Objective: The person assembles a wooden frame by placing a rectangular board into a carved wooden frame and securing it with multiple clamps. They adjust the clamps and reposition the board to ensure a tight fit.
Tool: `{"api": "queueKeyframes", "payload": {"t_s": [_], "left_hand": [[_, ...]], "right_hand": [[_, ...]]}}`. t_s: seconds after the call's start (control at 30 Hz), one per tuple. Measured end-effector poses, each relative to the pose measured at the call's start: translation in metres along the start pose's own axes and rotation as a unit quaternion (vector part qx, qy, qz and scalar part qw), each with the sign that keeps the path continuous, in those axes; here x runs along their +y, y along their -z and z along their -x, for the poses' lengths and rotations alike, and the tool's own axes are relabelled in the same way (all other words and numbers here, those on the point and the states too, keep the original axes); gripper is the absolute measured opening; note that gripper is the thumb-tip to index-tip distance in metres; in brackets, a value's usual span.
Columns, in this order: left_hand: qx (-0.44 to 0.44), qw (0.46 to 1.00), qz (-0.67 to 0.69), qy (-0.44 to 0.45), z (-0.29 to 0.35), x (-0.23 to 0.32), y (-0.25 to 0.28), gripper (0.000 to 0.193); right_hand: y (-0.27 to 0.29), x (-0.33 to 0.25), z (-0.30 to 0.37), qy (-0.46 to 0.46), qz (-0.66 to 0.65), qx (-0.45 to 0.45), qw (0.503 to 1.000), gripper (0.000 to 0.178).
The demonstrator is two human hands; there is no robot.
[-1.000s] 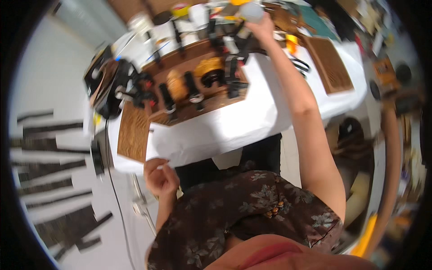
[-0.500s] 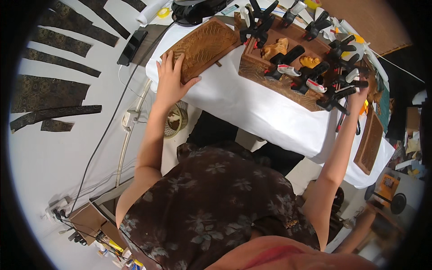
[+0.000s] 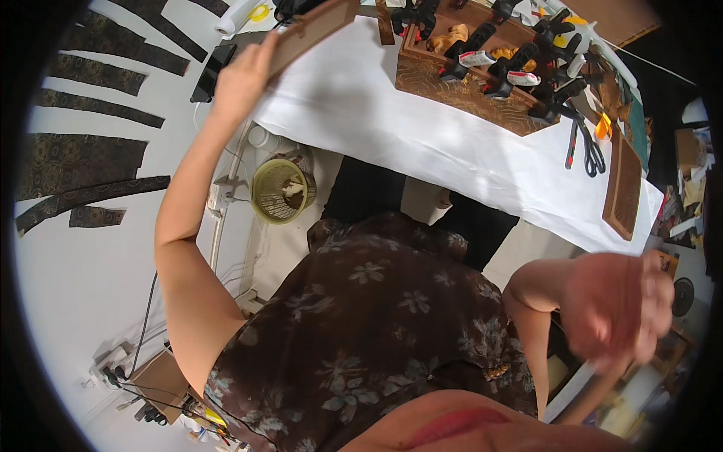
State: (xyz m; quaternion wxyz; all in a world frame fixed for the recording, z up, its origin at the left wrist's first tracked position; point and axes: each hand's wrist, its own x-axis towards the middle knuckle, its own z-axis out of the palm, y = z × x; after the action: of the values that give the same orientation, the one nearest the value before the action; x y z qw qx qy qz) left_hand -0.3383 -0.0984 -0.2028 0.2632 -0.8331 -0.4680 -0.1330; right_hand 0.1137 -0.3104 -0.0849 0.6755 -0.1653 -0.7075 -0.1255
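My left hand (image 3: pixel 245 79) is closed on the near left end of a brown wooden panel (image 3: pixel 316 32), which stands tilted up over the white-covered table. My right hand (image 3: pixel 614 309) is raised close to the camera, off the table's right end; motion smears its fingers, and no object shows in it. At the back of the table sits a wooden box (image 3: pixel 459 90) with wavy grain, its walls gripped by several black spring clamps (image 3: pixel 520 60). Golden-brown carved pieces (image 3: pixel 447 39) lie inside it. A small wood strip (image 3: pixel 385 22) lies left of the box.
Scissors (image 3: pixel 593 151) and another wooden panel (image 3: pixel 623 188) lie at the table's right end. Below the table's left edge stands a yellow-green basket (image 3: pixel 280 192). A phone (image 3: pixel 214 73) lies left of the table, beyond it dark patterned fabric pieces (image 3: pixel 83 158).
My left hand has lifted the panel from lying flat to a tilt, moving it up and left. My right hand has left the clamps and swung toward me. The view has shifted.
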Motion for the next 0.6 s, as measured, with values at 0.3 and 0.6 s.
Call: {"api": "queueKeyframes", "payload": {"t_s": [0.3, 0.6], "left_hand": [[0.194, 0.696, 0.487, 0.49, 0.106, 0.054, -0.02, 0.031], [0.22, 0.344, 0.705, 0.58, 0.103, 0.198, -0.044, 0.019]], "right_hand": [[-0.03, -0.036, -0.035, 0.07, -0.272, 0.111, 0.953, 0.018], [-0.074, -0.026, -0.045, -0.167, -0.735, -0.203, -0.625, 0.016]]}}
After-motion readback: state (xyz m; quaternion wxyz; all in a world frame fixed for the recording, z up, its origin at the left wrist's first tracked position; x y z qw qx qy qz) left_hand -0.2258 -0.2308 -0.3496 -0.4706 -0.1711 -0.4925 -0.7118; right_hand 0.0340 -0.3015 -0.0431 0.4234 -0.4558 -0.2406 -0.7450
